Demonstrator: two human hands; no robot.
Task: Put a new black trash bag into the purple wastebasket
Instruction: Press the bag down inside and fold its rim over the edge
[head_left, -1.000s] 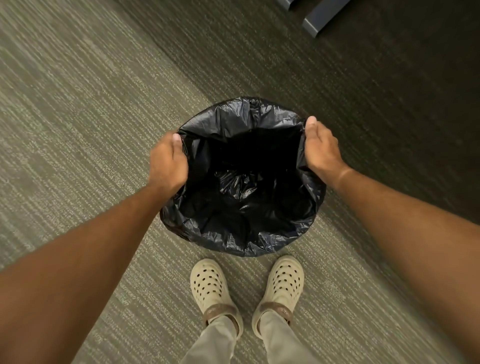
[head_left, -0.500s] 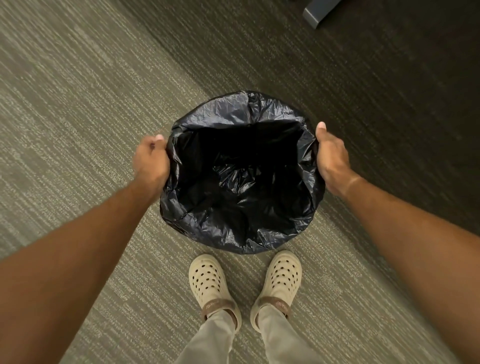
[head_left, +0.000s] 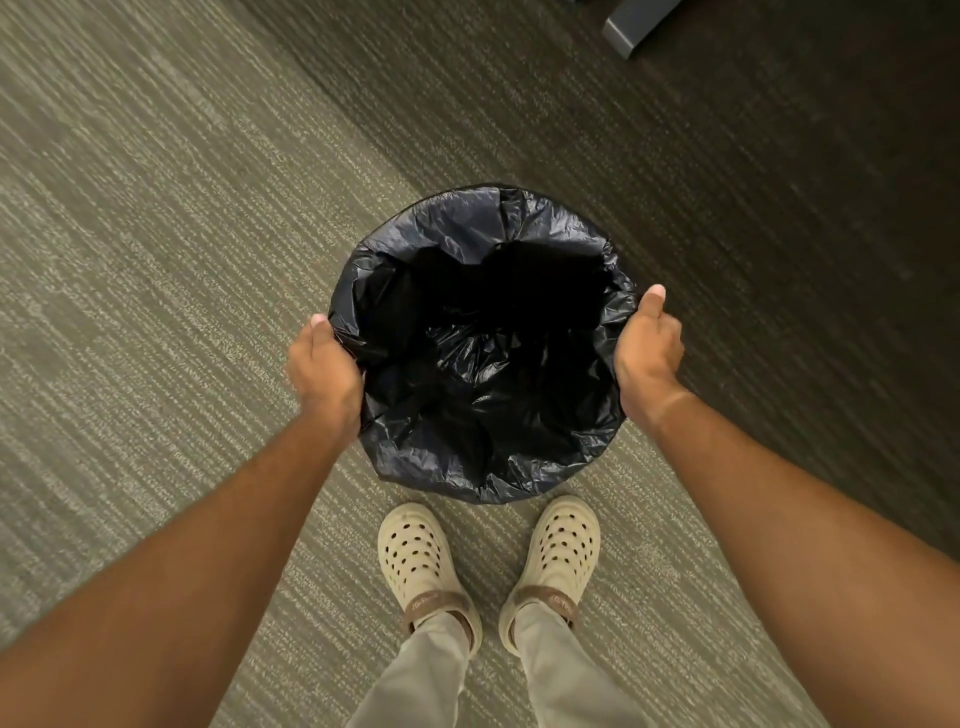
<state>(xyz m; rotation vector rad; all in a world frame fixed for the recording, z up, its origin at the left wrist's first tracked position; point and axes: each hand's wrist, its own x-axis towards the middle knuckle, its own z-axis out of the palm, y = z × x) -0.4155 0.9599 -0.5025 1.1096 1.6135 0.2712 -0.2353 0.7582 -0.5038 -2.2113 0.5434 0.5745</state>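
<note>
A crinkled black trash bag (head_left: 483, 405) hangs open inside a round wastebasket on the carpet. Its top is folded out over the rim all the way round, so the purple basket itself is hidden. My left hand (head_left: 324, 371) grips the bag's folded edge at the left side of the rim, thumb on top. My right hand (head_left: 647, 353) grips the bag's edge at the right side, thumb pointing away from me. The inside of the bag is dark and looks empty.
My two feet in cream clogs (head_left: 415, 556) stand on the carpet just in front of the basket. A grey furniture leg (head_left: 636, 23) juts in at the top right. The carpet turns from light grey-green to dark brown along a diagonal line.
Both hands have slid toward me along the rim while holding the bag's edge. The bag's folded top now sits lower and smoother around the rim.
</note>
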